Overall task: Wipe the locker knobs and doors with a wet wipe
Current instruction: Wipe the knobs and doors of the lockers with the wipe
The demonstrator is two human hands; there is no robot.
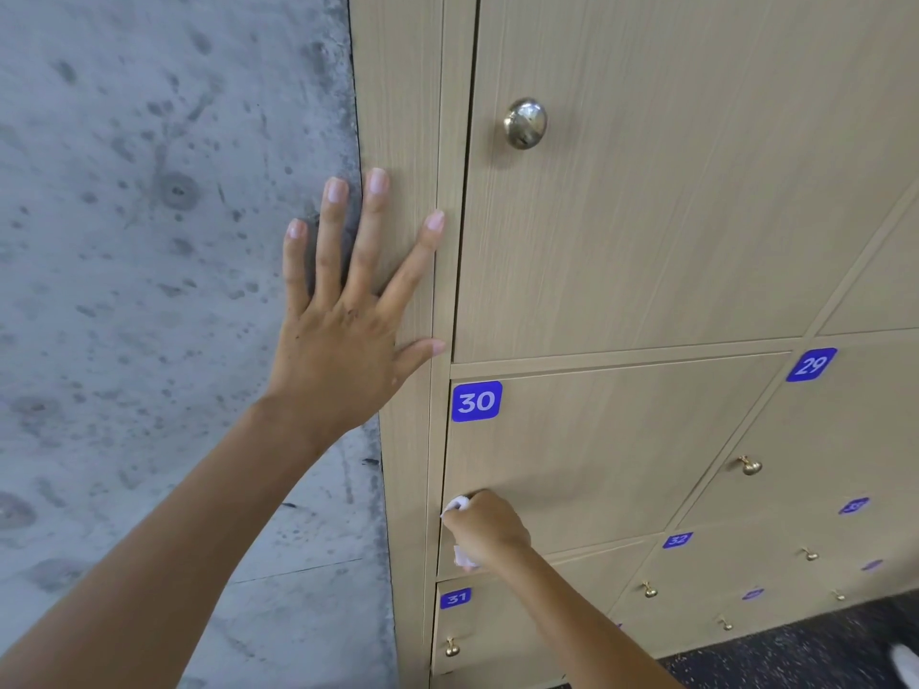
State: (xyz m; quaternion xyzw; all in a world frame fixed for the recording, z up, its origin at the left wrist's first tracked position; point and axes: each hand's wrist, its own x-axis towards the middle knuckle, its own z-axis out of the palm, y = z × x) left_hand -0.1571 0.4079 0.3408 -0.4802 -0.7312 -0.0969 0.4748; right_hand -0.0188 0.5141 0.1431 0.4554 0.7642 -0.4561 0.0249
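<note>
My left hand [348,310] lies flat with fingers spread on the side panel [398,141] of the lockers, holding nothing, while my right hand [490,527] is curled round a bunched wet wipe [457,504] and presses it against the left edge of door 30 [597,450], low down where its knob should be, though I cannot see that knob. The big round knob [525,123] on the tall door [696,191] sits well above the wipe and closer to the left hand, so I judge reaching it means a long move straight up; the small knob of door 31 [451,647] lies just below the right hand.

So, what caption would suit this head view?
Right hand wipes locker door 30 with a wet wipe; left hand braces the cabinet side.
</note>
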